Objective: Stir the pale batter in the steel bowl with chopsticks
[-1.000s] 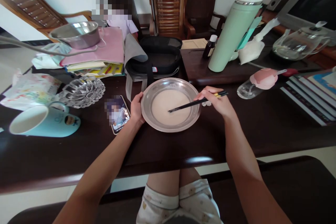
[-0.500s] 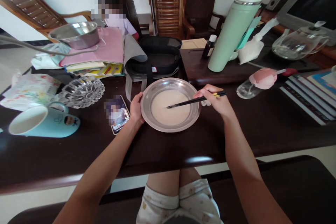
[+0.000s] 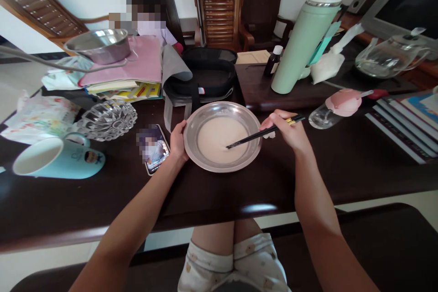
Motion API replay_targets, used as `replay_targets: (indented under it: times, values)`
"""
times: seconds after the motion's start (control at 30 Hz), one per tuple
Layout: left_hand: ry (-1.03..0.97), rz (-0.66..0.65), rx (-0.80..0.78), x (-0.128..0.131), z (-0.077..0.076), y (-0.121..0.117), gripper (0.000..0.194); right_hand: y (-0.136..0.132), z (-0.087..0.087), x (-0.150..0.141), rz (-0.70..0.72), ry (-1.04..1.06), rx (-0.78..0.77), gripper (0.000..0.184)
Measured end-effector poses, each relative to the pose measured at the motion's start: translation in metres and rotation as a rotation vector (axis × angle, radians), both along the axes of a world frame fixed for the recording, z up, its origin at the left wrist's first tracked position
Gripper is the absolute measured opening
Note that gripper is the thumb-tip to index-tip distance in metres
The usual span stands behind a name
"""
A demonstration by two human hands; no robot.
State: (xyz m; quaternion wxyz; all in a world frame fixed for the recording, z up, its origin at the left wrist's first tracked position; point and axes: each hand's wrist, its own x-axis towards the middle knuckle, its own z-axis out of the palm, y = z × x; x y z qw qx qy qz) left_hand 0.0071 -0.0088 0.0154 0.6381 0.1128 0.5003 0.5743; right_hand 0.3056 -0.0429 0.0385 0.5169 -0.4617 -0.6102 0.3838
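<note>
A shallow metal bowl (image 3: 224, 167) stands on the dark table in front of me, with a milky, off-white liquid (image 3: 215, 139) in it. My left hand (image 3: 178, 141) is closed on the bowl's left rim, thumb at the top edge. Dark chopsticks (image 3: 253, 136) with gold bands are gripped in my right hand (image 3: 286, 127), at the bowl's right side. Their tips dip into the liquid right of its middle. Behind my right fingers, a small whitish thing (image 3: 269, 135) is partly hidden.
A phone (image 3: 153, 149), a light-blue mug (image 3: 61, 157) and a cut-glass dish (image 3: 107, 121) lie to the left. An open black case (image 3: 201, 73) sits behind the bowl. At the right are a green thermos (image 3: 301, 45), a pink-capped bottle (image 3: 333, 108) and books (image 3: 404, 127). A person (image 3: 153, 27) is beyond the table.
My right hand has moved slightly right, and the chopstick tips have shifted right and toward me through the liquid. My left hand and the bowl stay in place.
</note>
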Motion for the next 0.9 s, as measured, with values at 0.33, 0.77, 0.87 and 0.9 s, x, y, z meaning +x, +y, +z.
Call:
replay_targets:
  times: [0.33, 0.77, 0.87, 0.9]
  values:
    - [0.012, -0.007, 0.003, 0.0005, 0.0023, -0.0009, 0.019, 0.0003, 0.0020, 0.0004, -0.009, -0.033, -0.008, 0.055]
    - [0.029, -0.015, 0.010, -0.0019, -0.0023, 0.0003, 0.016, -0.0021, 0.0024, -0.0012, 0.068, -0.067, -0.024, 0.054]
    - [0.022, -0.018, 0.013, -0.0027, -0.0038, 0.0011, 0.014, -0.0012, 0.0013, -0.0037, 0.114, -0.103, -0.011, 0.052]
    - [0.026, -0.018, 0.014, -0.0027, -0.0044, 0.0013, 0.014, -0.0009, 0.0009, -0.0033, 0.089, -0.101, 0.000, 0.051]
